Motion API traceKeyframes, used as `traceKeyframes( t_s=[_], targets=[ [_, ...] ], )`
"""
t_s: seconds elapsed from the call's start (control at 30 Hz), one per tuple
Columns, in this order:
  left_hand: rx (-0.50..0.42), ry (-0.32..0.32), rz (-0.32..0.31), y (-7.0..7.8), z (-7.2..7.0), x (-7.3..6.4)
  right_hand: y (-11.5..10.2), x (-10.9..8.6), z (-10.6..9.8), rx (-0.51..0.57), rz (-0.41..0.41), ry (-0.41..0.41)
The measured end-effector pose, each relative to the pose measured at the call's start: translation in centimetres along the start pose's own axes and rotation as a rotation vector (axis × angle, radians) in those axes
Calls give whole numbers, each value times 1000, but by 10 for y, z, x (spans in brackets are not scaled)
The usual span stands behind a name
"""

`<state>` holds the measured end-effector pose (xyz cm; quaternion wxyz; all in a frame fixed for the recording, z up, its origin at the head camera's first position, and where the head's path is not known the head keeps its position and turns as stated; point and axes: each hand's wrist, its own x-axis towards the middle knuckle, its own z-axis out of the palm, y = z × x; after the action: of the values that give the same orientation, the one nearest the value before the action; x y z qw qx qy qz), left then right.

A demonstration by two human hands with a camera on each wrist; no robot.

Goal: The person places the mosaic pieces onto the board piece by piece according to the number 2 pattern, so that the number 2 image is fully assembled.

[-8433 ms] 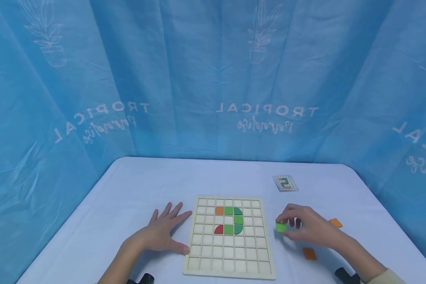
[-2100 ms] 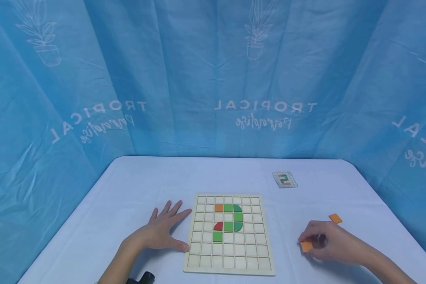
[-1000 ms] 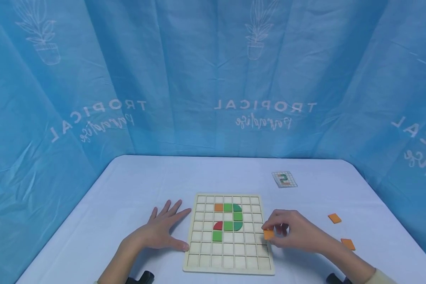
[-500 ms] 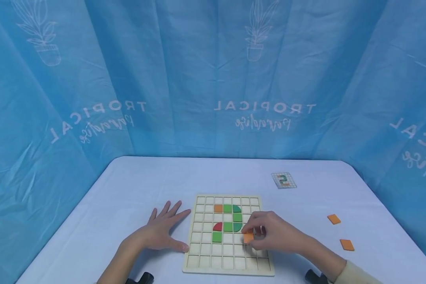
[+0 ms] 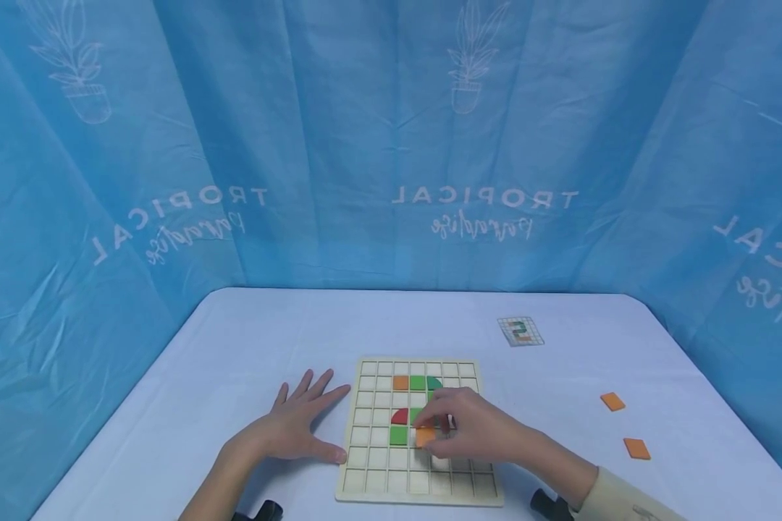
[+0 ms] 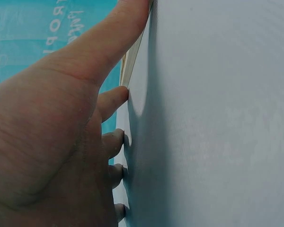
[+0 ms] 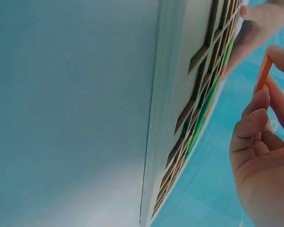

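Observation:
My right hand [image 5: 465, 427] pinches an orange square tile [image 5: 425, 436] between thumb and fingers, over the wooden grid board [image 5: 378, 480]. In the right wrist view the orange tile [image 7: 264, 71] is seen edge-on, raised above the board. Just left of it in the head view lies a green square tile [image 5: 398, 435], with a red quarter-round tile [image 5: 400, 416] directly above that. Farther up the board sit an orange tile [image 5: 400, 382], a green tile [image 5: 417, 382] and a dark green rounded one [image 5: 434, 383]. My left hand [image 5: 293, 428] rests with fingers spread, thumb at the board's left edge.
Two loose orange tiles, one farther back [image 5: 613, 401] and one nearer [image 5: 637, 449], lie on the white table [image 5: 287, 325] at the right. Behind the board is a small card [image 5: 520, 331] with a gridded coloured figure. A blue curtain [image 5: 365, 145] surrounds the table.
A green square was set on the board below the red piece. My right hand then picked up an orange tile and carried it left over the board. The left hand stayed put.

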<state>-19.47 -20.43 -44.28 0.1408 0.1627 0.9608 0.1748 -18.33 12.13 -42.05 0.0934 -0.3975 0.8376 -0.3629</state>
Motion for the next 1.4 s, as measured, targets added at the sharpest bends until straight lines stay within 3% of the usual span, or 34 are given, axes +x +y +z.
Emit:
traceKeyframes(
  t_s=[0.53,0.77,1.17,1.4],
  targets=[
    [12,-3,-7,0,-2,1,-12,22,20,-93,79,-76],
    [17,-14,-10,2,-2,1,-13,24,26,-225,55,-142],
    [32,2,-2,0,-1,1,-15,29,31,-279,-12,-129],
    [26,3,-1,0,-1,1,-14,28,31,-281,9,-129]
  ],
)
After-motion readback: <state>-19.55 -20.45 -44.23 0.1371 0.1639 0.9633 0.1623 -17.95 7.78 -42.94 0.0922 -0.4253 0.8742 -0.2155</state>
